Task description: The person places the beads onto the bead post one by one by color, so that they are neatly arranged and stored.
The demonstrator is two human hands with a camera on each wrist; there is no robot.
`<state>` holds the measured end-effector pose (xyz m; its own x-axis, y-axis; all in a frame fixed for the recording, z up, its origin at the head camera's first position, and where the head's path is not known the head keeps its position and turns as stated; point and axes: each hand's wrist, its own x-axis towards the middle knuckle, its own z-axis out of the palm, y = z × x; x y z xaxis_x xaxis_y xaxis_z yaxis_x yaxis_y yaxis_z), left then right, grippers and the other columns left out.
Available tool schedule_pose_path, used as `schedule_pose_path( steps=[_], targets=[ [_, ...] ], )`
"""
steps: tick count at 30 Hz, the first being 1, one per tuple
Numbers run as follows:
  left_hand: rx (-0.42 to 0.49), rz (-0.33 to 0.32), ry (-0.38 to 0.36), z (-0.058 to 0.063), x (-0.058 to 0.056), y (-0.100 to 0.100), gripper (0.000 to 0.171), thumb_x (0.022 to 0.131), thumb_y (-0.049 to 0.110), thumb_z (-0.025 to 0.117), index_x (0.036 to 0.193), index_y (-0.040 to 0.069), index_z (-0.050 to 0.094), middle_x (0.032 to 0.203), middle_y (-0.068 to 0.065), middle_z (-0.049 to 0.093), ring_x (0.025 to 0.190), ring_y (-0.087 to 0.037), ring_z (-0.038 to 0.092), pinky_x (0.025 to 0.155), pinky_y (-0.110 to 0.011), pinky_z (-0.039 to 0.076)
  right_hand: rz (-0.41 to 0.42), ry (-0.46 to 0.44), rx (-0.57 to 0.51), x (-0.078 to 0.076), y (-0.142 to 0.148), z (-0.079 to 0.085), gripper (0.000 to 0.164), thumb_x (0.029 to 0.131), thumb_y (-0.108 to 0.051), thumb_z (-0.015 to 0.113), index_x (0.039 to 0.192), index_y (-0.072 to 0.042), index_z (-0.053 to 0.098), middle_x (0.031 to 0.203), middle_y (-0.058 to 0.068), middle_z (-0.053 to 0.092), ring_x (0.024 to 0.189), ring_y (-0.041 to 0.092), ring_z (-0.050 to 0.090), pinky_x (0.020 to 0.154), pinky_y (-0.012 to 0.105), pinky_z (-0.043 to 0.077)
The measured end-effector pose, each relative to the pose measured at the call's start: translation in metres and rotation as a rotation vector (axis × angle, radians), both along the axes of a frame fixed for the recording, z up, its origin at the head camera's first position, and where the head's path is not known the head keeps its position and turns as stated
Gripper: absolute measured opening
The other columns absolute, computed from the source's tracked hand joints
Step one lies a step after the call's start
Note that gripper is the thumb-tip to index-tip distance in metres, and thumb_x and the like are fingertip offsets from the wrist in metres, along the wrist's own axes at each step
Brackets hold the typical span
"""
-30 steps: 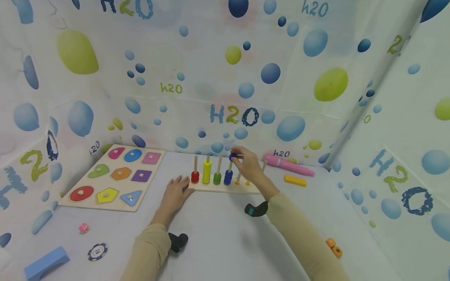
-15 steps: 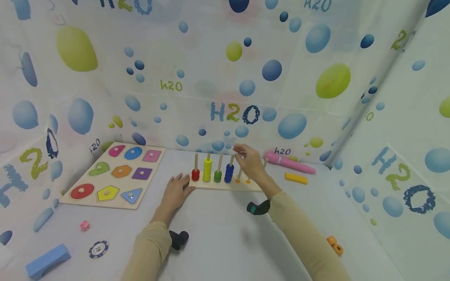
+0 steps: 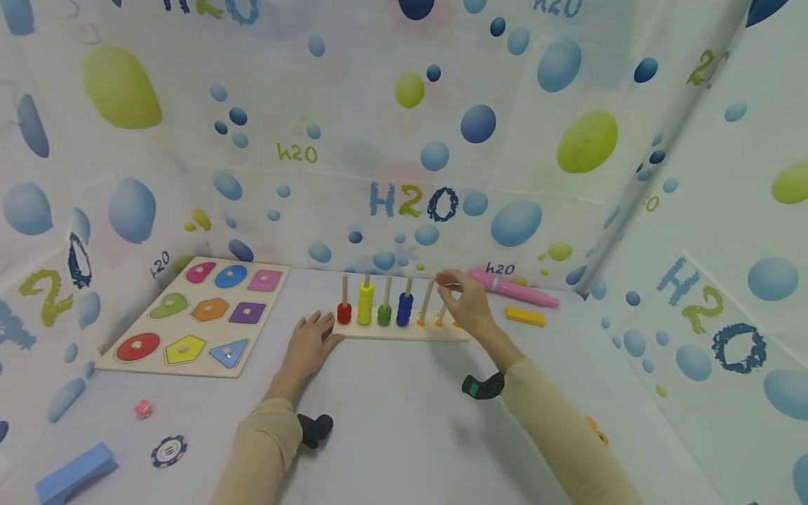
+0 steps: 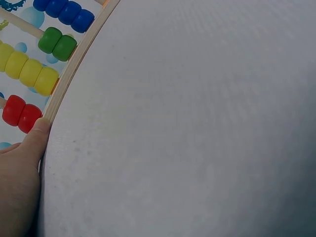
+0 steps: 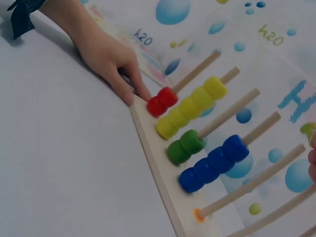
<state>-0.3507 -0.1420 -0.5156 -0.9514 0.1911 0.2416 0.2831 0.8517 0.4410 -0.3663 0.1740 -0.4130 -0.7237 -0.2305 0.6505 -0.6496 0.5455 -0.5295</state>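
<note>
A wooden peg rack (image 3: 404,335) stands upright on the table with coloured beads on its pegs. Two red beads (image 5: 162,101), a tall yellow stack (image 5: 191,107), two green beads (image 5: 185,147) and several blue beads (image 5: 213,164) sit on separate pegs. The bare fifth peg (image 5: 254,181) stands beside the blue stack. My left hand (image 3: 308,348) holds the rack's left end, thumb at its front edge and fingers along the side. My right hand (image 3: 468,303) hovers by the bare pegs' tops, fingers loosely bent, with no bead visible between them; the right wrist view catches only its fingertips (image 5: 312,158).
A shape puzzle board (image 3: 196,315) lies at left. Nearer are a pink die (image 3: 144,409), a poker chip (image 3: 168,451) and a blue arched block (image 3: 76,473). A pink marker (image 3: 514,288) and yellow block (image 3: 525,316) lie back right. My right sleeve partly hides orange beads (image 3: 596,431).
One second ago my right hand pinched a blue bead at the fourth peg's top. It let the bead drop onto the blue stack, then moved right. My left hand stayed at the rack's end.
</note>
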Motion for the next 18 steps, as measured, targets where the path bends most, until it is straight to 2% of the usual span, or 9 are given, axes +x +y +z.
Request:
schedule_pose_path(
  steps=[8, 13, 18],
  targets=[
    [0.018, -0.009, 0.002, 0.002, 0.000, 0.001, 0.057, 0.091, 0.033, 0.062, 0.133, -0.003, 0.050, 0.138, -0.019, 0.048, 0.134, -0.039, 0.032, 0.112, -0.054, 0.015, -0.061, -0.049, 0.016, 0.017, 0.047, -0.013, 0.021, 0.086, 0.004, 0.064, 0.107, 0.000, 0.064, 0.102, 0.010, 0.067, 0.094, 0.021, 0.064, 0.082, 0.032, 0.054],
    [0.013, -0.010, 0.005, 0.000, 0.000, 0.001, 0.057, 0.092, 0.033, 0.061, 0.133, -0.004, 0.050, 0.138, -0.019, 0.048, 0.134, -0.040, 0.032, 0.112, -0.054, 0.015, -0.107, -0.140, 0.077, 0.037, 0.084, -0.022, 0.023, 0.087, 0.001, 0.064, 0.109, -0.003, 0.062, 0.103, 0.009, 0.067, 0.096, 0.022, 0.064, 0.083, 0.035, 0.054],
    [0.019, -0.009, 0.012, 0.000, 0.000, 0.000, 0.056, 0.091, 0.032, 0.062, 0.133, -0.004, 0.050, 0.137, -0.019, 0.048, 0.133, -0.040, 0.032, 0.112, -0.055, 0.014, -0.110, -0.174, 0.116, 0.057, 0.120, -0.036, 0.023, 0.085, 0.002, 0.066, 0.108, -0.003, 0.062, 0.100, 0.006, 0.068, 0.093, 0.020, 0.065, 0.079, 0.032, 0.055]
  ],
)
